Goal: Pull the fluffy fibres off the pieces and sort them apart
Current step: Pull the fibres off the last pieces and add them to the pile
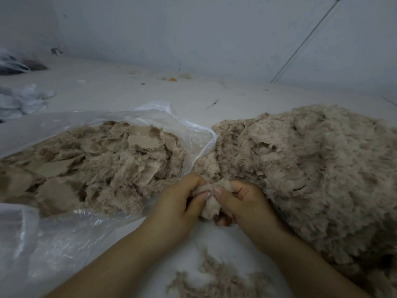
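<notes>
Head: 2 hands [180, 201] [242, 201] (curled) on tuft [211, 206]

Two bare forearms; short, unpainted thumbnails

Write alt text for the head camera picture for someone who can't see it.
Both hands, left hand and right hand, grip one beige fluffy piece between them over a white surface. An open clear plastic bag of fluffy pieces lies on the left, a big fluff pile on the right, and loose fibres lie near the wrists.
</notes>
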`<state>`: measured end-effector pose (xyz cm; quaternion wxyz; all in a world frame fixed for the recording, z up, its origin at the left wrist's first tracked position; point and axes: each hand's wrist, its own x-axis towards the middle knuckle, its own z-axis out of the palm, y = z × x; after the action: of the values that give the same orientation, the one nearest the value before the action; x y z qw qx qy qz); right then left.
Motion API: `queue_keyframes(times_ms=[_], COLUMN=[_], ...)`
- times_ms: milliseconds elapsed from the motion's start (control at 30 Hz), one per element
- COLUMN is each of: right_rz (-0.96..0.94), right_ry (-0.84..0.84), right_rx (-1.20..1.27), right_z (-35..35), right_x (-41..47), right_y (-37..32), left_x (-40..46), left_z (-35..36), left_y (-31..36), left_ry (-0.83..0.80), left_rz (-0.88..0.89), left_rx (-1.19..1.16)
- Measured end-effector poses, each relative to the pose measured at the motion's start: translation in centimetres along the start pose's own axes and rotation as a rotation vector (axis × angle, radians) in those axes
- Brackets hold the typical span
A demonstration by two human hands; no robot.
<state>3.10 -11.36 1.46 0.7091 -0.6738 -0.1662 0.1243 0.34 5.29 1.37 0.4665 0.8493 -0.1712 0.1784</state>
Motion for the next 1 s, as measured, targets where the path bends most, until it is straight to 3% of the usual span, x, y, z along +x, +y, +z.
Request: queue_keyframes(times_ms=[367,567,867,1000], right_rz=[-0.009,-0.002,-0.017,-0.026], right_ry=[0.107,0.155,0.148,0.196], right_rx=[0.077,0.162,0.165,0.290], right_z=[0.2,0.4,0.4,0.3], right_x=[0.0,0.1,-0.3,-0.1], right_y=[-0.1,-0.3,-0.6,-0.7], left_x=[0.4,0.2,0.5,0.4], left_z=[-0.8,-0.7,-0.6,-0.9], left_y=[-0.5,0.1,0.2,0.2], left_ry=[-0.073,-0.286,-0.302,-0.285], left_rz=[0.055,0.003,-0.036,-0.039], left_rx=[0.223,0.529,0.574,0.577])
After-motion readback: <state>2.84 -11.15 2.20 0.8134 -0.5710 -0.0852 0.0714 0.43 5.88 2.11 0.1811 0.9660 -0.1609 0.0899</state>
